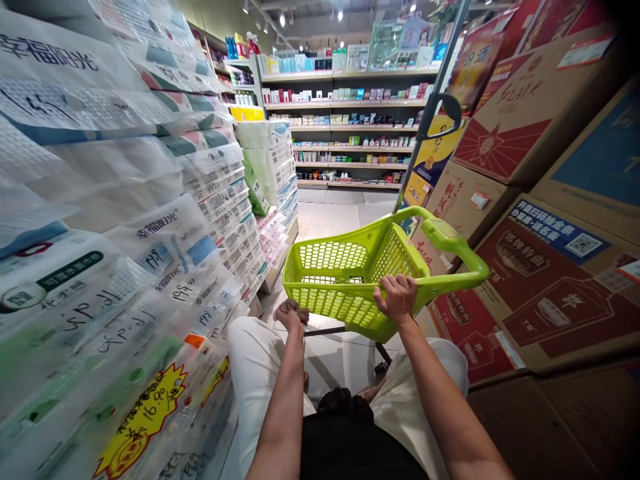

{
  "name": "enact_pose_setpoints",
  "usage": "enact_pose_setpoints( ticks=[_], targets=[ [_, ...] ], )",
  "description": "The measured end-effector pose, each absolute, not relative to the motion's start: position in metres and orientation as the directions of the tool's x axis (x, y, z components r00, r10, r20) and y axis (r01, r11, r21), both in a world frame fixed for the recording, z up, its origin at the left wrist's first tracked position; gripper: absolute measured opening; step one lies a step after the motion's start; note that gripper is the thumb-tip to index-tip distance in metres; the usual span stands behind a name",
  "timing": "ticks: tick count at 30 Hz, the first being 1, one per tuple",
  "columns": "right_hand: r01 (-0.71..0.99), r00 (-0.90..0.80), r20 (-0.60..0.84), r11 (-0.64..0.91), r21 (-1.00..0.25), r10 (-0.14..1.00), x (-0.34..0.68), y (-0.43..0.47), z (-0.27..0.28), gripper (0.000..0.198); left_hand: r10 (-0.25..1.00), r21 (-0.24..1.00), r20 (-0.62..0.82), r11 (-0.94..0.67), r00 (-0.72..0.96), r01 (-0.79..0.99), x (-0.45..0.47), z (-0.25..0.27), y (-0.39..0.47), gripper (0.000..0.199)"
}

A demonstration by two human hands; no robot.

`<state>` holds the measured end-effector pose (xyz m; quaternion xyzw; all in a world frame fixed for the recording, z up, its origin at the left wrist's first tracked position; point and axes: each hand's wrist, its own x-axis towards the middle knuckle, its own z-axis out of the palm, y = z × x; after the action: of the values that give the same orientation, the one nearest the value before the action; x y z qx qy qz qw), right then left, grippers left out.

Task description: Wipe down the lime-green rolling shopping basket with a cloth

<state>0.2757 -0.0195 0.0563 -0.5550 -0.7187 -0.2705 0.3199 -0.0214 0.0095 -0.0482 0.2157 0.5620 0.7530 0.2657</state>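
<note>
A lime-green shopping cart with a perforated plastic basket stands in front of my knees, turned sideways, its handle to the right. My right hand is closed over the near rim of the basket. No goods show inside the basket from here. My left hand is closed just outside the basket's near left corner, above my left knee. Something small and brown shows at its fingers, but its kind is unclear. Whether that hand touches the cart I cannot tell.
Tall stacks of plastic-wrapped tissue packs with handwritten prices line the left. Cardboard drink boxes are piled close on the right, beside a dark upright pole. A tiled aisle leads to shelves of small packaged goods.
</note>
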Motion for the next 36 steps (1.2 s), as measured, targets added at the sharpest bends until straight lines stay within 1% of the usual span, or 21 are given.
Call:
enact_pose_setpoints(
  ticks=[1, 3, 5, 6, 10, 11, 12, 14, 16, 18, 19, 21, 23, 24, 26, 28, 30, 33, 34, 35, 36],
  targets=[
    [0.971, -0.178, 0.761, 0.238, 0.032, 0.624, 0.277, -0.019, 0.055, 0.016, 0.63, 0.956, 0.031, -0.246, -0.776, -0.161, -0.028, -0.041, 0.015, 0.017],
    [0.97, -0.178, 0.76, 0.242, 0.028, 0.625, 0.278, -0.019, 0.053, 0.016, 0.626, 0.94, 0.099, -0.314, -0.774, -0.134, -0.04, -0.03, 0.025, 0.017],
    [0.971, -0.172, 0.76, 0.24, 0.021, 0.627, 0.278, -0.018, 0.052, 0.016, 0.625, 0.924, 0.18, -0.371, -0.759, -0.087, -0.044, -0.029, 0.029, 0.018],
    [0.971, -0.167, 0.76, 0.237, 0.018, 0.628, 0.278, -0.018, 0.051, 0.016, 0.624, 0.928, 0.19, -0.366, -0.758, -0.068, -0.043, -0.033, 0.028, 0.017],
    [0.975, -0.16, 0.764, 0.222, 0.022, 0.625, 0.276, -0.018, 0.052, 0.013, 0.572, 0.984, 0.053, -0.171, -0.819, -0.056, -0.029, -0.056, 0.016, 0.014],
    [0.974, -0.164, 0.766, 0.223, 0.027, 0.621, 0.275, -0.019, 0.053, 0.013, 0.543, 0.988, 0.04, -0.147, -0.839, -0.048, -0.026, -0.057, 0.015, 0.013],
    [0.974, -0.168, 0.77, 0.225, 0.033, 0.616, 0.275, -0.019, 0.054, 0.012, 0.502, 0.989, 0.059, -0.148, -0.863, -0.018, -0.023, -0.056, 0.015, 0.013],
    [0.972, -0.178, 0.777, 0.23, 0.044, 0.603, 0.276, -0.02, 0.055, 0.012, 0.429, 0.978, 0.163, -0.187, -0.889, 0.089, -0.02, -0.046, 0.019, 0.014],
    [0.972, -0.176, 0.776, 0.233, 0.038, 0.606, 0.277, -0.021, 0.055, 0.013, 0.401, 0.956, 0.275, -0.209, -0.874, 0.205, -0.016, -0.035, 0.023, 0.015],
    [0.973, -0.162, 0.767, 0.232, 0.017, 0.621, 0.277, -0.022, 0.055, 0.013, 0.448, 0.948, 0.315, -0.196, -0.837, 0.252, -0.01, -0.032, 0.021, 0.013],
    [0.973, -0.155, 0.763, 0.231, 0.008, 0.627, 0.276, -0.022, 0.055, 0.012, 0.485, 0.953, 0.301, -0.177, -0.821, 0.245, -0.008, -0.034, 0.019, 0.011],
    [0.973, -0.152, 0.763, 0.231, 0.004, 0.628, 0.276, -0.023, 0.056, 0.012, 0.535, 0.974, 0.227, -0.128, -0.814, 0.188, -0.005, -0.042, 0.012, 0.011],
    [0.972, -0.163, 0.768, 0.233, 0.018, 0.619, 0.275, -0.023, 0.056, 0.012, 0.525, 0.985, 0.172, -0.112, -0.834, 0.132, -0.01, -0.047, 0.009, 0.017],
    [0.972, -0.169, 0.77, 0.234, 0.026, 0.615, 0.274, -0.023, 0.056, 0.012, 0.502, 0.983, 0.179, -0.129, -0.846, 0.131, -0.014, -0.047, 0.01, 0.019],
    [0.972, -0.169, 0.771, 0.232, 0.028, 0.614, 0.274, -0.023, 0.057, 0.012, 0.46, 0.965, 0.251, -0.188, -0.851, 0.183, -0.02, -0.04, 0.013, 0.021],
    [0.974, -0.155, 0.768, 0.227, 0.013, 0.622, 0.273, -0.023, 0.057, 0.011, 0.449, 0.942, 0.326, -0.224, -0.832, 0.249, -0.019, -0.032, 0.014, 0.021],
    [0.974, -0.144, 0.766, 0.228, -0.004, 0.626, 0.273, -0.023, 0.057, 0.012, 0.489, 0.918, 0.395, -0.247, -0.778, 0.311, -0.006, -0.027, 0.01, 0.019],
    [0.973, -0.144, 0.768, 0.232, -0.005, 0.624, 0.272, -0.023, 0.056, 0.012, 0.619, 0.849, 0.525, -0.334, -0.584, 0.409, 0.019, -0.027, 0.001, 0.019],
    [0.973, -0.147, 0.768, 0.232, -0.002, 0.624, 0.272, -0.023, 0.057, 0.011, 0.634, 0.836, 0.544, -0.348, -0.55, 0.425, 0.023, -0.026, 0.0, 0.021],
    [0.973, -0.151, 0.765, 0.232, 0.002, 0.626, 0.272, -0.023, 0.057, 0.011, 0.623, 0.835, 0.545, -0.341, -0.561, 0.432, 0.023, -0.025, 0.001, 0.024],
    [0.973, -0.152, 0.76, 0.23, 0.004, 0.631, 0.272, -0.024, 0.058, 0.01, 0.591, 0.846, 0.53, -0.315, -0.608, 0.431, 0.02, -0.023, 0.004, 0.025]
  ],
)
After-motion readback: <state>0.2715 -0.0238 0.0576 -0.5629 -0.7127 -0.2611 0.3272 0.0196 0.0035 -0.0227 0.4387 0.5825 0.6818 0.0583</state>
